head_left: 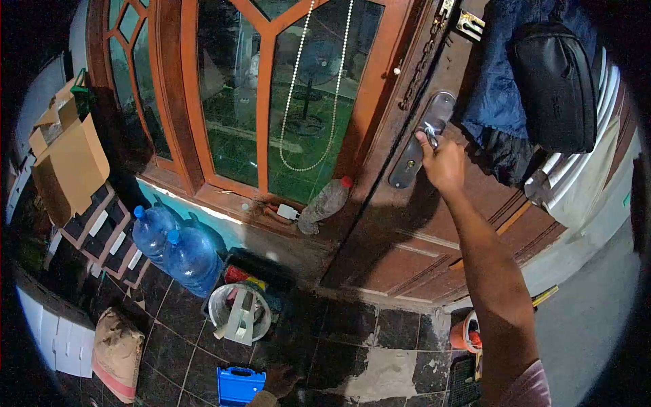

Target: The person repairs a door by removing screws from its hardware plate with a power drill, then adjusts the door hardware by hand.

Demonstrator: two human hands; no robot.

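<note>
**R hand on door handle, wooden door**

Far left, cardboard boxes (68,159) leaned by the wall. Below them two blue water jugs (173,247) stood on the dark tile floor (325,339), w/ a white bucket (239,313) and a blue case (237,385) near them. Mid-frame, a bead cord (319,88) hung over the green glass panel (234,102), and a plastic bottle (325,203) leaned tilted on the sill. Right of that, the door handle (432,115) sat on its metal plate at the edge of the wooden door (420,237). The right hand (442,161) was closed around the lever, fingers wrapped, arm stretched nearly straight. Left hand wasn't in shot. A black bag (556,88) and blue cloth (498,74) hung just right of the handle.

Grip looked ok but was at full reach, so prob little leverage. Best to press the lever fully down before moving the door and keep wrist in line w/ forearm. Check the chain (420,64) above the handle, since it wasn't clear whether it was fastened. The bag could swing, so go slow.
</note>
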